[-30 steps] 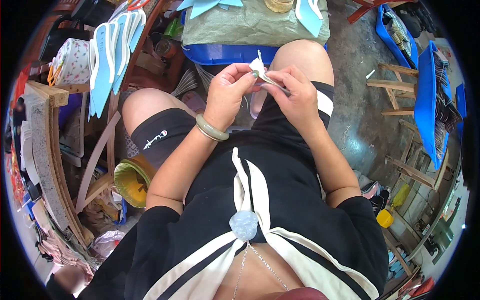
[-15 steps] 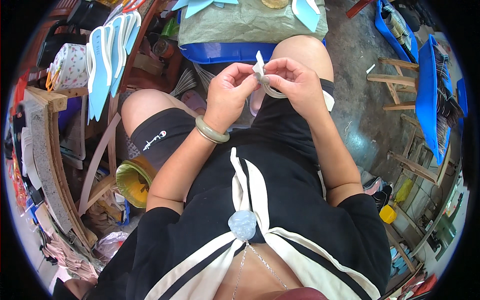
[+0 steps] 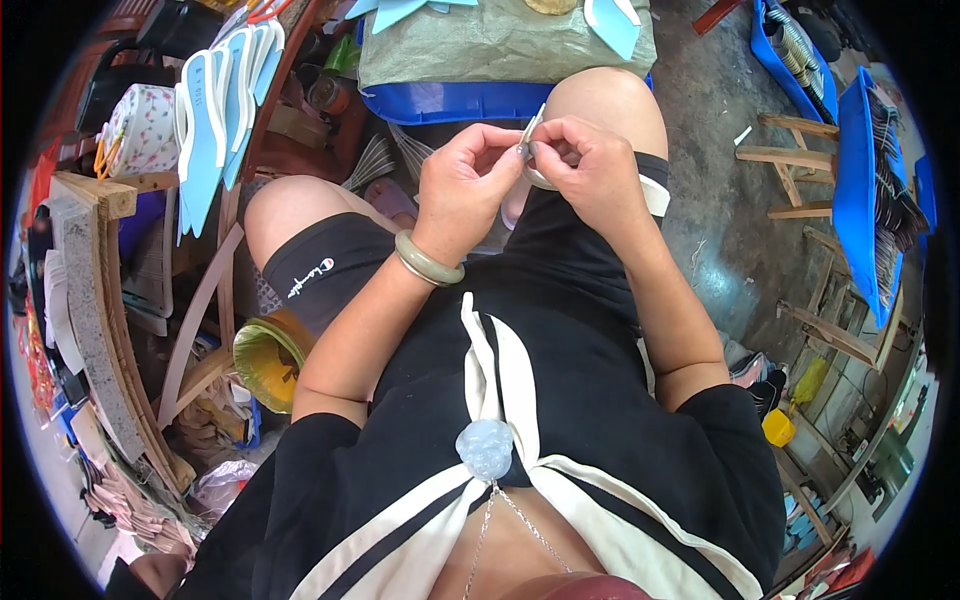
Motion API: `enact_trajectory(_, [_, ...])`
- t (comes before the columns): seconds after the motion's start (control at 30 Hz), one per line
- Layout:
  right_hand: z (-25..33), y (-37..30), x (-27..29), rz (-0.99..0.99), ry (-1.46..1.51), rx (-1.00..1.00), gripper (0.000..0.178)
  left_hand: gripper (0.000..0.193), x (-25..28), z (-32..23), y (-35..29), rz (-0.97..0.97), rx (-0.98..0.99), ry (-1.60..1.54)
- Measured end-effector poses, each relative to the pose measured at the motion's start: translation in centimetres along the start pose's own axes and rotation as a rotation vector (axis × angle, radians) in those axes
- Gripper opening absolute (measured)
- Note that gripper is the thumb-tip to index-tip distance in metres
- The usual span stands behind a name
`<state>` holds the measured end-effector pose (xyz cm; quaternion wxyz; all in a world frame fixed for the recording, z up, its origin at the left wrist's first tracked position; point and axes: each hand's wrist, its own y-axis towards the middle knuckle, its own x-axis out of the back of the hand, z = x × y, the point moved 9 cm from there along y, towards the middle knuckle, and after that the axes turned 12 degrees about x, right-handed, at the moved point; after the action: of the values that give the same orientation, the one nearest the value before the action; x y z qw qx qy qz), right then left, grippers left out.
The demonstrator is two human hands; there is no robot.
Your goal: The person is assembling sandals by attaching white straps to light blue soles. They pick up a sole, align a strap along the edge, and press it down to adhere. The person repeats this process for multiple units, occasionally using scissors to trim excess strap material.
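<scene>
Above my knees, both hands meet at a thin white strip (image 3: pixel 533 124), its upper end poking up between the fingers. My left hand (image 3: pixel 465 185), with a pale bangle (image 3: pixel 428 262) at the wrist, pinches the strip between thumb and fingertips. From the other side my right hand (image 3: pixel 592 170) pinches it too, its thumb close to the left thumb. A white band (image 3: pixel 654 197) shows past my right hand across my right thigh; whether it joins the strip is hidden by the hand.
Ahead, a grey-green sack (image 3: pixel 480 50) lies over a blue tray (image 3: pixel 455 104), with blue-and-white insoles (image 3: pixel 612 28) on top. More insoles (image 3: pixel 203 115) hang at the left table edge. A yellow-lined bin (image 3: pixel 268 365) stands left. Blue crates (image 3: pixel 855 210) rest on wooden stools (image 3: pixel 790 158) at right.
The white strip has turned from showing its broad face to nearly edge-on and leans further right. My fingers have drawn closer around it, and both hands stay over my lap.
</scene>
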<state>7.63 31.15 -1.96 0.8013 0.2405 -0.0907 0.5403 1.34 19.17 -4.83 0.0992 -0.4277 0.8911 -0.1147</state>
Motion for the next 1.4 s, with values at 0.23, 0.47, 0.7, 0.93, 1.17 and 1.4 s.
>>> enact_trajectory(0.23, [-2.7,-0.3,-0.5,0.098,0.181,-0.186,0.010,0.016,-0.2,0.8,0.8,0.098,0.123,-0.122])
enact_trajectory(0.47, [-3.7,-0.7,1.2,-0.325,1.238,-0.311,0.016,0.013,0.4,5.0,2.9,0.049,0.359,-0.505])
enact_trajectory(0.7, [-11.3,-7.7,20.3,-0.463,1.087,-0.166,0.012,0.018,0.4,6.9,4.4,-0.049,0.336,-0.563])
enact_trajectory(0.93, [-23.3,-27.6,40.0,-1.068,0.803,-0.239,0.024,0.020,2.1,7.5,6.0,-0.149,0.240,-0.493])
enact_trajectory(1.17, [-26.7,-35.8,38.2,-0.991,0.003,-0.740,0.039,0.018,1.3,5.2,7.8,-0.047,0.208,-0.393])
enact_trajectory(1.4, [-14.9,-12.8,13.2,0.053,-0.161,-0.234,0.045,0.020,2.4,4.1,8.6,-0.047,0.167,-0.358])
